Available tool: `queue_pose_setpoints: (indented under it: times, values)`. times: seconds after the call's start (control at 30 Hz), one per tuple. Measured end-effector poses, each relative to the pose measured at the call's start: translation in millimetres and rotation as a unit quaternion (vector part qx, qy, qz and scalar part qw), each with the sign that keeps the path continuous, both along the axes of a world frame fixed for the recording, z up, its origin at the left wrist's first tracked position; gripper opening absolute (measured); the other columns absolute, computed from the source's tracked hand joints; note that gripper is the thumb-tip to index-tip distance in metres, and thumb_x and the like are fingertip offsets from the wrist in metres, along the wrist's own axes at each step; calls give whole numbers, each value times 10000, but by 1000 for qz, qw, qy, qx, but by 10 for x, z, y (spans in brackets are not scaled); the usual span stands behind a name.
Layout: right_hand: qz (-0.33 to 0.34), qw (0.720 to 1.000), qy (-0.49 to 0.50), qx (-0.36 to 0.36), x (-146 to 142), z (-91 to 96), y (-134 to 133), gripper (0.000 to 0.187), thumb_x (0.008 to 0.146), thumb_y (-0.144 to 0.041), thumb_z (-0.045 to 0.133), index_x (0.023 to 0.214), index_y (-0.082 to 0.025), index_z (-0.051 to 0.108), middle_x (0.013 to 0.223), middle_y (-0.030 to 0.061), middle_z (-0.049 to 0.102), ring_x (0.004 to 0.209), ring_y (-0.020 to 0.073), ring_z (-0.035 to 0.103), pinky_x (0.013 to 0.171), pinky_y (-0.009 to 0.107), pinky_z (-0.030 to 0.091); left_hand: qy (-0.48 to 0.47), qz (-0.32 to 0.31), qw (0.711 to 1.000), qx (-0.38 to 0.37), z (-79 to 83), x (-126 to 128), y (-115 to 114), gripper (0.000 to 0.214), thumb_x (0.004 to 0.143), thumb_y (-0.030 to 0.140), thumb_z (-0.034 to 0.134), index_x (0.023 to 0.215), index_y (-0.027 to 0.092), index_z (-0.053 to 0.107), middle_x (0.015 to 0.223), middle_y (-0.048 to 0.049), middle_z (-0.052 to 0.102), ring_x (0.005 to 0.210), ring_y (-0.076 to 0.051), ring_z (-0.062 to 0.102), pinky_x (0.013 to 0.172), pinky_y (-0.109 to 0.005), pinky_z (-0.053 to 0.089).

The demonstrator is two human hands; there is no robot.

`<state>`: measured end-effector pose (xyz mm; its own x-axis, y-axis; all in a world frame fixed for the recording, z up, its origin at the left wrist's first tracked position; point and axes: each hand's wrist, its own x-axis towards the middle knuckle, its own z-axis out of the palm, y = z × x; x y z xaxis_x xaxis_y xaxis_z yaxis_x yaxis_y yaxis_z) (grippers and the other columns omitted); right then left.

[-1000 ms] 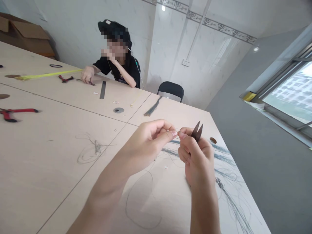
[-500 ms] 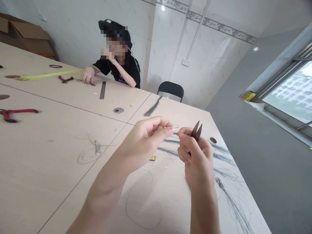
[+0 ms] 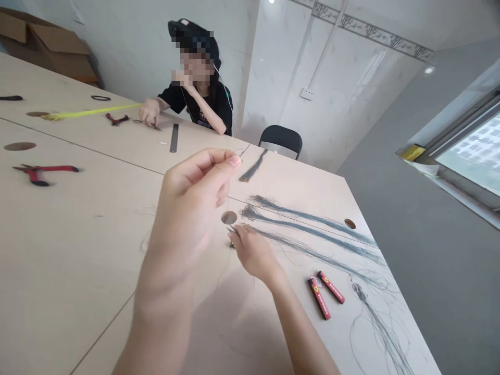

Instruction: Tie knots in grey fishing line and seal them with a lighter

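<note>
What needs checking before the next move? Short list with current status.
1. Left hand pinching the thin strand: ok, held between thumb and fingers.
2. Right hand gripping the pointed tool firmly: cannot tell, only the tips show past the fingers.
3. Yellow-and-black item fully visible: not ok, mostly hidden by the right hand.
4. Red lighters clear of the right forearm: ok, apart.
5. Tangled bundle neatly gathered: not ok, strands splay out.
6. Co-worker's hand clear of both hands: ok, across at the far side.
</note>
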<state>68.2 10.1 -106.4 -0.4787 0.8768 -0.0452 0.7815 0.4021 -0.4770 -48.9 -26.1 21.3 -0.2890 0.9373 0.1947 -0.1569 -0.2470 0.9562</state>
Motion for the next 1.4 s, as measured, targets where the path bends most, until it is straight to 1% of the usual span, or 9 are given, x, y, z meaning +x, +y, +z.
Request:
queue_pose_setpoints:
  times: [0.23,0.4,0.7,0.83,0.97,1.1,1.23,1.33,1.4]
  values:
    - [63,996,-40,48,-450,-590,-104,218,1004,-191,453,1106,-77,609,1029,180,662,972,298,615,820,397,480,-6,10,1000,9,-60,38,57,108,862,233,646,768,178,642,567,58,286,526,-64,231,467,-245,165]
    - [84,992,-23,87,-613,-832,-179,203,971,-170,509,1088,-109,664,1108,174,624,1054,292,555,912,432,452,-7,47,999,27,-90,70,92,88,816,212,658,746,159,652,526,67,297,485,-50,246,427,-210,173]
    - [43,995,17,86,-199,-557,31,242,914,-223,596,1141,-161,656,1193,148,610,1144,314,500,974,485,396,4,33,999,15,-91,55,111,105,805,241,677,727,173,658,488,66,269,468,-55,237,420,-199,204]
    - [15,999,34,21,94,-509,179,168,776,-113,690,934,-155,649,1066,150,643,1068,319,554,929,475,431,30,26,999,17,-115,45,117,165,829,256,655,683,185,624,493,60,279,466,-62,268,426,-194,243]
    - [-1,994,108,-32,206,-515,242,125,791,-76,587,826,-185,537,934,107,621,945,268,580,856,427,461,54,18,998,12,-127,36,115,178,846,325,667,724,198,643,514,58,295,478,-64,289,433,-180,266]
    - [-20,970,236,-63,316,-264,263,53,937,-259,424,949,-210,438,907,71,591,784,197,577,732,363,487,66,16,998,6,-122,46,120,126,847,298,650,772,199,668,534,54,312,490,-69,285,426,-184,255]
    - [-36,920,386,-58,431,299,195,264,1003,-398,260,1053,-211,440,993,61,579,732,131,522,706,288,460,82,1,996,17,-101,89,100,130,853,278,640,760,188,651,601,41,391,515,-67,303,433,-185,263]
    - [-72,795,595,-94,409,732,58,331,944,-470,429,983,-179,580,756,-3,499,602,105,399,590,240,369,99,-39,994,11,-95,126,78,136,873,301,627,783,202,650,601,47,395,512,-69,317,440,-186,285]
    - [-112,751,643,-98,347,922,-43,470,920,-589,428,771,-174,590,607,-33,373,525,101,298,508,242,290,112,-65,992,4,-102,145,68,156,887,338,619,797,214,649,592,50,376,512,-76,317,440,-192,288]
